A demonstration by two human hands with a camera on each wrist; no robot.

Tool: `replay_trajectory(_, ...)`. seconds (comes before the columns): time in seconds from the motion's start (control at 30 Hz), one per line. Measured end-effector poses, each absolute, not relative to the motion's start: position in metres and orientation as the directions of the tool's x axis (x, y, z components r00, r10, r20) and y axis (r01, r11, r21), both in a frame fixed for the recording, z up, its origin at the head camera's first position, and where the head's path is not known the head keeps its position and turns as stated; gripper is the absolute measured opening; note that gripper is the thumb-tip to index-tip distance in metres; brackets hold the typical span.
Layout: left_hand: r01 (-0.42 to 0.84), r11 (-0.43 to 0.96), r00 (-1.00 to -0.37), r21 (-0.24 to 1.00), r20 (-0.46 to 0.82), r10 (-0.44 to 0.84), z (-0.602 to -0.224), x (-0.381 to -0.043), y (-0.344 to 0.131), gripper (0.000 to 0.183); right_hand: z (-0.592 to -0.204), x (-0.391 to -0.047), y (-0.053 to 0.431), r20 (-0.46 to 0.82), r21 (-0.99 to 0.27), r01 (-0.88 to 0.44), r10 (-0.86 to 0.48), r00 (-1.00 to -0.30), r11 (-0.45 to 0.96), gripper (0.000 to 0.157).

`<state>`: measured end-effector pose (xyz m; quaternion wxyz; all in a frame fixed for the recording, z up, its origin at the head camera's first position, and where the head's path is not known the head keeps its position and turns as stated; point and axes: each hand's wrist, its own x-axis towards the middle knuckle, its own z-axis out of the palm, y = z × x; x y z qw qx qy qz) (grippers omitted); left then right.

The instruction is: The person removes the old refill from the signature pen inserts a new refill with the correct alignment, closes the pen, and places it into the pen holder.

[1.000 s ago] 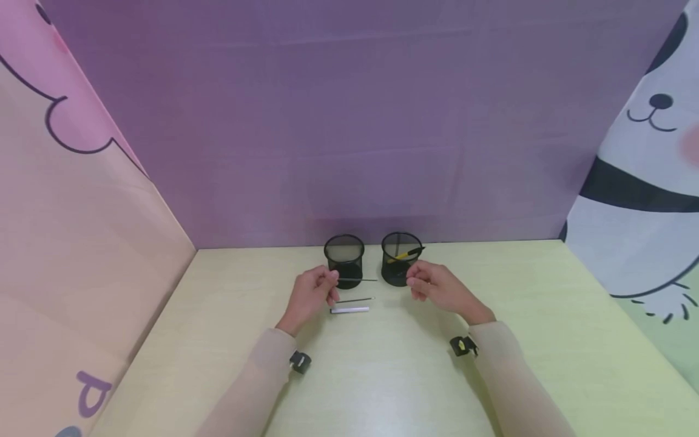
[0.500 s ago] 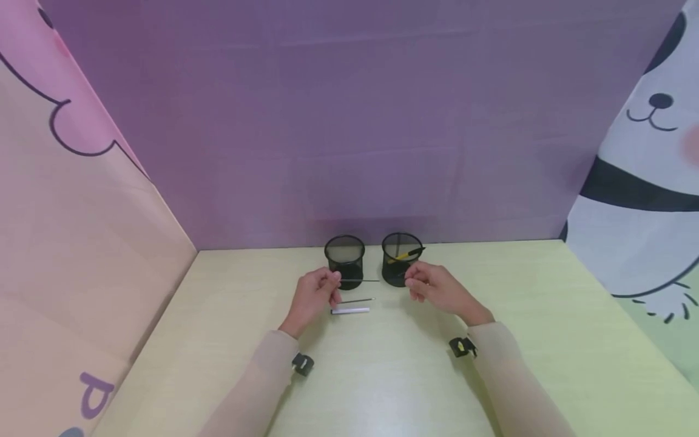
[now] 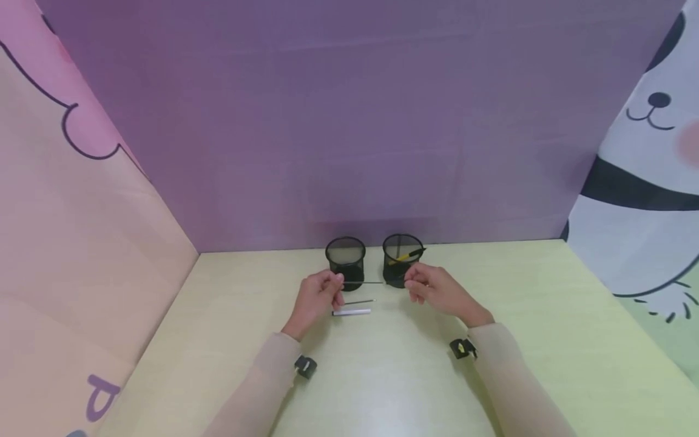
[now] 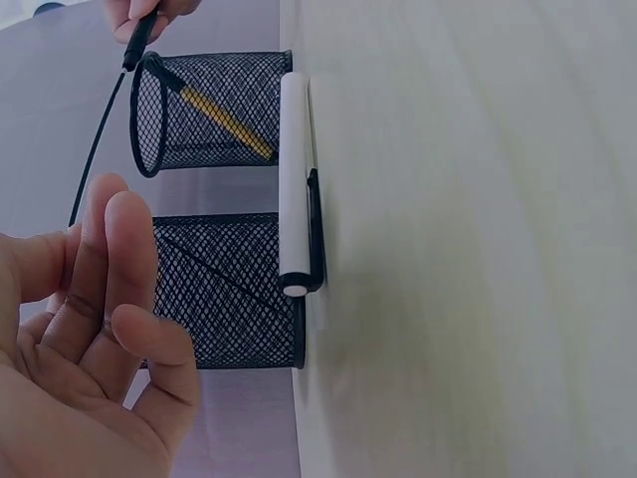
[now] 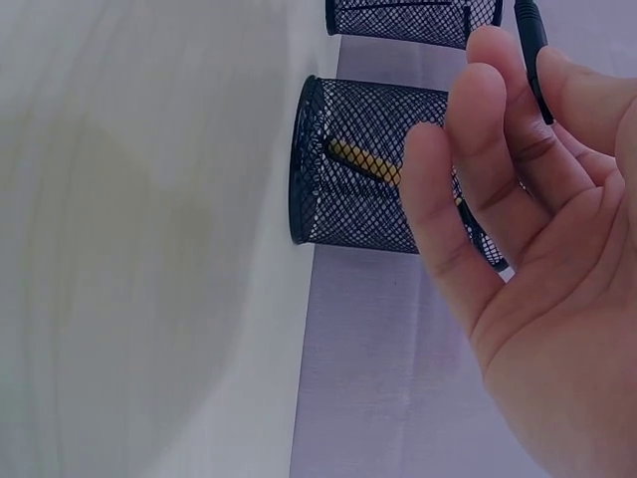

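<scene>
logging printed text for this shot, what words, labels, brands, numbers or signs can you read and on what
"p" or "d", tilted, cannot tell which: purple letter on the left wall.
Right wrist camera: yellow mark too small to read.
White barrel, black tube, cups: no readable text.

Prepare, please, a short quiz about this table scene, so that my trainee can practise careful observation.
1. Multiple choice: what does the left hand pinch?
A) a sheet of paper
B) a thin dark rod
C) nothing

2. True or false: the yellow-and-black pen lies flat on the table.

3. Fill the gap: the person holds the short black piece in the ____ hand.

Key:
1. B
2. False; it leans inside a mesh cup.
3. right; the right hand pinches it between thumb and finger.
</scene>
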<state>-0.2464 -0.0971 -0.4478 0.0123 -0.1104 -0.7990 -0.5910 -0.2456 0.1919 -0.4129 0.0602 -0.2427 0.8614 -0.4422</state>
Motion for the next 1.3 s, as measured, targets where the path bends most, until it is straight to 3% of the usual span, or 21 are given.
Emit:
replay_trajectory(0.2,0.197,0.278,-0.974,0.940,0.154,0.168,-0.448,-0.245,-0.097,0.033,-0.397,-0.235,0.186,0.117,-0.801,-0.373,-0.489,-0.864,0.468,0.005)
replay_trajectory(0.83,0.179,0.268,-0.976,0.947,0.137,0.168,-0.446,-0.243,-0.095,0.033,-0.397,-0.235,0.184,0.106,-0.810,-0.356,-0.481,-0.870,0.466,0.005)
replay_trajectory(1.3,0.194,0.352,-0.971,0.916,0.129,0.200,-0.449,-0.245,-0.095,0.046,-0.399,-0.236,0.182,0.091,-0.802,-0.350,-0.479,-0.873,0.485,0.004)
